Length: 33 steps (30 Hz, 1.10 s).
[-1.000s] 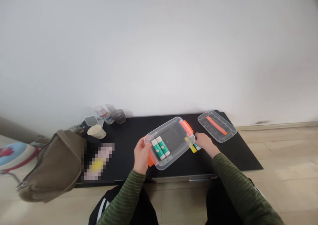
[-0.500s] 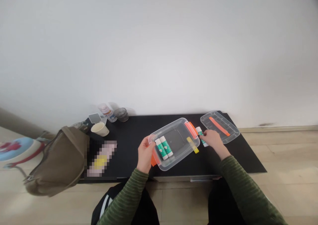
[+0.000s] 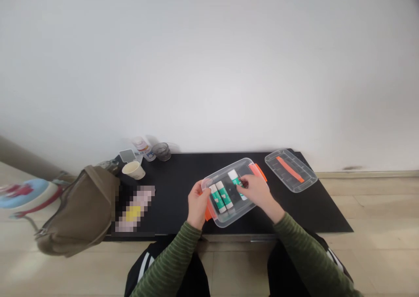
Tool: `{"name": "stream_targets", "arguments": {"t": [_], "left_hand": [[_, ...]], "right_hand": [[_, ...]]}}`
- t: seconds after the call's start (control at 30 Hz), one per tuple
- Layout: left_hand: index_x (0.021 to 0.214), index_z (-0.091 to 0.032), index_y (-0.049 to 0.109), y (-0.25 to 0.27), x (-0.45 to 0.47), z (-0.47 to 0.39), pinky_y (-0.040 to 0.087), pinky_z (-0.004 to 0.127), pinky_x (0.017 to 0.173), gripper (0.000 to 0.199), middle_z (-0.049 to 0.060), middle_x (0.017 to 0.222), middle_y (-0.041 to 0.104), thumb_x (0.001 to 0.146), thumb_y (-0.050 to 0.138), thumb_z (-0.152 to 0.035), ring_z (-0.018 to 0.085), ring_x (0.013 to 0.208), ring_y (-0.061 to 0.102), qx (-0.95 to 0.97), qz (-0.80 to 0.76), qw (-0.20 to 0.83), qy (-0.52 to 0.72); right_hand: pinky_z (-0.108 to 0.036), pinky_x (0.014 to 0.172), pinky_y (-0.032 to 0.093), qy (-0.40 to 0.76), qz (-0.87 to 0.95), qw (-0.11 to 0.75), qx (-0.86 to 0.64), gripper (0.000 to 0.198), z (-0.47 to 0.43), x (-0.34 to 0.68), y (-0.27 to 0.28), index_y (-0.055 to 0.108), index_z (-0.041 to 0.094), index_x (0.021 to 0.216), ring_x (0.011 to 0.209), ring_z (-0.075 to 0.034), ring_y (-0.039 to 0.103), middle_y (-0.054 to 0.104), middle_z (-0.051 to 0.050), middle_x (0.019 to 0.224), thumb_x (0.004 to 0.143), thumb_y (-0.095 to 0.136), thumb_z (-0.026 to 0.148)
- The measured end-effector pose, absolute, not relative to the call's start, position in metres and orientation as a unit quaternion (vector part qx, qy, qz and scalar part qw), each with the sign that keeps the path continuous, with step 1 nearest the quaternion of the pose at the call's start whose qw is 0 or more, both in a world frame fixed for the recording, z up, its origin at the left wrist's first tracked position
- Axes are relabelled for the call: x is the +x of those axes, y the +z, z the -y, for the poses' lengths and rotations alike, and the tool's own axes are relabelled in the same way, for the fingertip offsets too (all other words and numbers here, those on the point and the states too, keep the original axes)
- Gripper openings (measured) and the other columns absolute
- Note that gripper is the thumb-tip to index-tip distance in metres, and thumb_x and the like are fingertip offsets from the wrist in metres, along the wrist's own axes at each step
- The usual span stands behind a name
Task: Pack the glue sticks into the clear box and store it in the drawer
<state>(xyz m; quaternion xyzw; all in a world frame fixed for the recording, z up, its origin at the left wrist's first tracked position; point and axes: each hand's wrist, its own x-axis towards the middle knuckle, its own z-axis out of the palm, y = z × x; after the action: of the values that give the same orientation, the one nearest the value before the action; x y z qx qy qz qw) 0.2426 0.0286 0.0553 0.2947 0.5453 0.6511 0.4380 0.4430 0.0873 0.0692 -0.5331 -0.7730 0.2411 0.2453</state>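
A clear plastic box (image 3: 238, 212) with orange latches is gripped at its left end by my left hand (image 3: 198, 205), thumb over the rim. Two green-and-white glue sticks (image 3: 221, 197) lie side by side in the box near that hand. Between the fingers of my right hand (image 3: 258, 191) is a third glue stick (image 3: 233, 175), over the middle of the box; whether it touches the bottom I cannot tell. My right hand's fingers cover part of its label.
The clear lid (image 3: 290, 171) with an orange strip lies at the right on the black table (image 3: 183, 188). At the left are a paper cup (image 3: 133, 170), a dark glass (image 3: 161, 151), a bottle (image 3: 144, 148) and a brown bag (image 3: 78, 214). A white wall stands behind.
My right hand has lifted the third glue stick from the table right of the box and brought it left over the box. The yellow strip at the box's right is no longer visible.
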Motion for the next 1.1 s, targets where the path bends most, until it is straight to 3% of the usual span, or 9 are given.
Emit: {"name": "stream_targets", "arguments": {"t": [0.1,0.2,0.33,0.67,0.8,0.97,1.03,1.1], "left_hand": [[0.092,-0.016,0.066,0.056,0.243,-0.028,0.049,0.025,0.071,0.031,0.001,0.084,0.068,0.062,0.063,-0.018,0.014,0.073,0.061,0.302,-0.550,0.432,0.648],[0.092,-0.016,0.067,0.056,0.243,-0.026,0.049,0.026,0.072,0.030,0.001,0.085,0.068,0.062,0.063,-0.019,0.014,0.073,0.062,0.317,-0.554,0.426,0.641],[0.093,-0.017,0.067,0.054,0.243,-0.024,0.049,0.027,0.075,0.031,0.002,0.088,0.069,0.062,0.063,-0.019,0.015,0.077,0.063,0.335,-0.558,0.418,0.634],[0.094,-0.016,0.068,0.053,0.241,-0.024,0.050,0.029,0.078,0.032,0.003,0.090,0.070,0.062,0.064,-0.019,0.016,0.080,0.064,0.340,-0.554,0.416,0.636],[0.096,-0.016,0.068,0.053,0.239,-0.026,0.050,0.028,0.078,0.034,0.004,0.091,0.070,0.063,0.065,-0.019,0.016,0.081,0.064,0.324,-0.548,0.430,0.640],[0.094,-0.017,0.068,0.050,0.234,-0.031,0.050,0.028,0.077,0.034,0.003,0.089,0.070,0.061,0.068,-0.022,0.016,0.078,0.065,0.301,-0.549,0.442,0.642],[0.094,-0.017,0.068,0.049,0.232,-0.032,0.050,0.028,0.076,0.035,0.003,0.088,0.071,0.060,0.068,-0.023,0.016,0.077,0.065,0.301,-0.553,0.439,0.641],[0.094,-0.016,0.068,0.049,0.229,-0.033,0.050,0.028,0.075,0.036,0.003,0.089,0.071,0.059,0.069,-0.023,0.015,0.076,0.064,0.297,-0.556,0.439,0.640]], "right_hand": [[-0.028,0.072,0.046,0.209,0.795,0.088,-0.563,0.022,-0.093,0.422,0.064,0.070,0.016,0.086,0.081,-0.022,0.067,0.072,-0.008,0.083,0.085,0.064,0.036],[-0.032,0.079,0.051,0.211,0.790,0.013,-0.576,0.028,-0.093,0.409,0.062,0.068,0.013,0.102,0.091,-0.023,0.066,0.069,-0.011,0.098,0.090,0.062,0.037],[-0.042,0.089,0.053,0.213,0.790,0.037,-0.575,0.036,-0.086,0.406,0.057,0.058,0.016,0.122,0.105,-0.022,0.061,0.059,-0.009,0.124,0.093,0.059,0.037],[-0.041,0.089,0.053,0.189,0.772,0.163,-0.585,0.032,-0.079,0.428,0.056,0.058,0.019,0.122,0.105,-0.021,0.061,0.058,-0.009,0.125,0.095,0.057,0.036],[-0.036,0.087,0.052,0.157,0.753,0.230,-0.596,0.028,-0.086,0.455,0.076,0.063,0.020,0.117,0.100,-0.020,0.063,0.064,-0.008,0.118,0.096,0.053,0.036],[-0.030,0.075,0.049,0.079,0.636,0.399,-0.656,0.027,-0.108,0.527,0.081,0.069,0.018,0.104,0.080,-0.020,0.067,0.073,-0.007,0.091,0.091,0.049,0.030],[-0.029,0.071,0.047,0.104,0.638,0.328,-0.689,0.021,-0.117,0.547,0.070,0.071,0.018,0.093,0.077,-0.020,0.066,0.073,-0.007,0.085,0.086,0.053,0.025],[-0.028,0.070,0.046,0.155,0.668,0.201,-0.700,0.014,-0.122,0.552,0.057,0.071,0.018,0.084,0.079,-0.020,0.066,0.072,-0.006,0.083,0.082,0.057,0.021]]}}
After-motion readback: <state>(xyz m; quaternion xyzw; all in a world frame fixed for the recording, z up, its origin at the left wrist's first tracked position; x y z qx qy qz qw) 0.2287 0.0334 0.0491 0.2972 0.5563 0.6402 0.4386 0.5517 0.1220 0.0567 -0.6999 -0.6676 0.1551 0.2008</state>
